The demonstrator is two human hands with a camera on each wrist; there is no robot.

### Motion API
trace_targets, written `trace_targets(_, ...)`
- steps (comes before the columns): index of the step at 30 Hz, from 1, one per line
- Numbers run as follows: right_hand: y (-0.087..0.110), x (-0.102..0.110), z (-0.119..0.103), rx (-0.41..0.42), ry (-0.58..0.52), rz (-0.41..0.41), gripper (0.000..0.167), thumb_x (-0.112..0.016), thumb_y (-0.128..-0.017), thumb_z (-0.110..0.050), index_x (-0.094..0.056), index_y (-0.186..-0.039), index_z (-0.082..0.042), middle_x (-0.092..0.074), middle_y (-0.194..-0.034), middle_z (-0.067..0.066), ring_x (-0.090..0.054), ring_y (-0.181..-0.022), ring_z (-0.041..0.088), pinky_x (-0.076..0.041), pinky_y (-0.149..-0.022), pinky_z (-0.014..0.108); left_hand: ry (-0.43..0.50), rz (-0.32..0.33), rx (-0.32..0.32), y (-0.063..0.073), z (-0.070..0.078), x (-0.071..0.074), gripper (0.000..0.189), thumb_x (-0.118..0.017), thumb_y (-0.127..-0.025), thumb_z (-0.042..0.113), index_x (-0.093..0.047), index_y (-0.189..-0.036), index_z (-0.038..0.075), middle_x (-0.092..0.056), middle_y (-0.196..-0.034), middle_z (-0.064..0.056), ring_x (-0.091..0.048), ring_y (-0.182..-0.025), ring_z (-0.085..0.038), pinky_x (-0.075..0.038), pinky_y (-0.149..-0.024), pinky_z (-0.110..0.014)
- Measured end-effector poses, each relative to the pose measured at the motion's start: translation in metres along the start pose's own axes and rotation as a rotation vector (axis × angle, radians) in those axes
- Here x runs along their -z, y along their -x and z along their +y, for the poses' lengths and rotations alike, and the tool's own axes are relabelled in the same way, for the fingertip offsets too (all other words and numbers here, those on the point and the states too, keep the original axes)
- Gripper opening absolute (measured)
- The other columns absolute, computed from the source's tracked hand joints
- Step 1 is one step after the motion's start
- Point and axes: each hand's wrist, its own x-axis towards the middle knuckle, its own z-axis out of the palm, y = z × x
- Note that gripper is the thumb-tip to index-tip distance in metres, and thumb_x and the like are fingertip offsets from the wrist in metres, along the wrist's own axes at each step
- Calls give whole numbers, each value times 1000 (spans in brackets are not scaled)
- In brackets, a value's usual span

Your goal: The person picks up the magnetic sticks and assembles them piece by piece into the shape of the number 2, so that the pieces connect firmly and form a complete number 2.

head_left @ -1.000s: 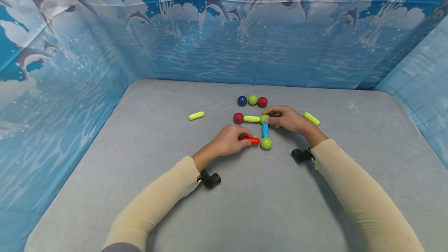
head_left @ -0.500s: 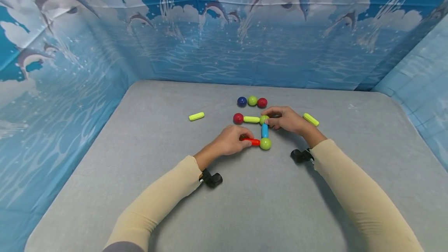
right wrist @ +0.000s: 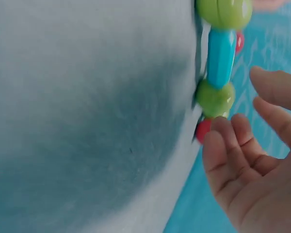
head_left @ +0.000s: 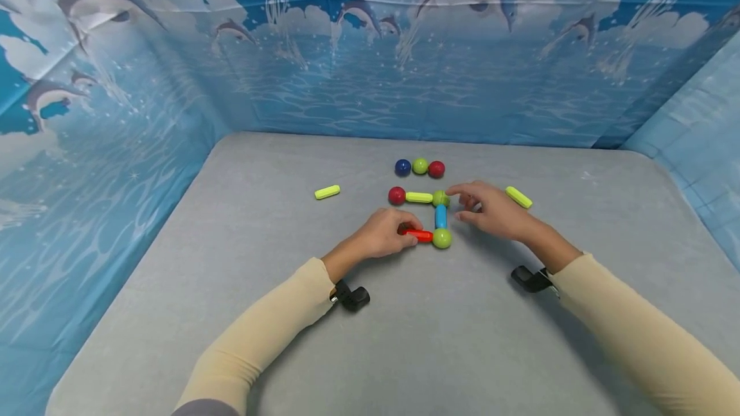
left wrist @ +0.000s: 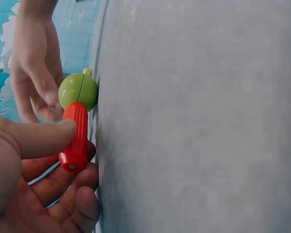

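My left hand (head_left: 383, 234) pinches a red magnetic rod (left wrist: 76, 138) between thumb and fingers. The rod's far end meets the near green ball (head_left: 442, 238). From that ball a blue rod (head_left: 441, 216) runs back to another green ball (head_left: 441, 198), and a yellow-green rod (head_left: 419, 198) leads left from there to a red ball (head_left: 397, 195). Just right of the back green ball is my right hand (head_left: 491, 210), fingers loosely bent and apart, holding nothing. The right wrist view shows a gap between its thumb and fingers, beside the blue rod (right wrist: 221, 58).
Behind the joined pieces sit a dark blue ball (head_left: 403, 167), a green ball (head_left: 420, 166) and a red ball (head_left: 436, 169) in a row. One loose yellow-green rod (head_left: 327, 192) lies left, another rod (head_left: 518, 197) right, behind the right hand. A dolphin-print curtain (head_left: 347, 82) borders the grey table (head_left: 277, 172).
The red rod in my left hand has moved right and now meets the near green ball. My right hand has let go of the back green ball and drawn off to the right.
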Motion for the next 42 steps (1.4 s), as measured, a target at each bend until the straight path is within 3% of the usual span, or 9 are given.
trace_targets(4,18,-5,-13,71,37,5,40,-69,-90,-5,-62,-129,-4,-66,-94,6,-60,-86,17,-52,-76,35,-3,-6,-13,1,0,3,25,-70,-92,13,-72,-116,13,-71,-108,0,-57,-95,-14,-47,-88,-27)
trace_targets(10,21,-17,-25,79,6,-57,36,-72,-89,-11,-64,-125,-8,-67,-101,6,-62,-85,14,-51,-70,29,-18,12,-13,3,1,6,24,-70,-92,12,-72,-115,13,-72,-109,0,-57,-95,-14,-47,-89,-28)
trace_targets(17,15,-26,-21,2,-37,-83,32,-75,-88,-14,-68,-119,-11,-68,-100,5,-61,-83,15,-53,-73,31,-18,8,0,1,4,2,24,-70,-92,12,-72,-116,13,-72,-108,-1,-56,-91,-14,-45,-83,-25)
trace_targets(24,14,-25,-19,-3,-47,-96,32,-75,-88,-16,-68,-118,-12,-70,-99,5,-65,-84,14,-56,-74,33,0,18,15,-1,4,3,23,-69,-92,12,-72,-115,14,-72,-109,0,-57,-92,-14,-46,-85,-26)
trace_targets(32,14,-21,-19,15,-39,-106,29,-74,-89,-14,-68,-117,-13,-70,-98,4,-65,-83,13,-54,-73,32,38,20,12,-2,-3,10,23,-66,-95,18,-72,-117,12,-72,-110,-2,-61,-91,-13,-49,-78,-22)
trace_targets(35,14,-21,-18,9,-47,-101,29,-74,-89,-15,-69,-118,-14,-70,-100,4,-66,-85,14,-56,-75,33,63,62,31,-4,-10,20,24,-62,-98,20,-70,-119,11,-71,-112,-4,-62,-95,-15,-51,-77,-25)
trace_targets(42,17,-21,-16,6,-69,-95,29,-74,-89,-16,-69,-117,-14,-70,-102,4,-65,-89,15,-56,-78,33,87,226,146,-15,-29,45,24,-58,-100,21,-70,-118,13,-69,-117,-6,-63,-101,-21,-54,-81,-33)
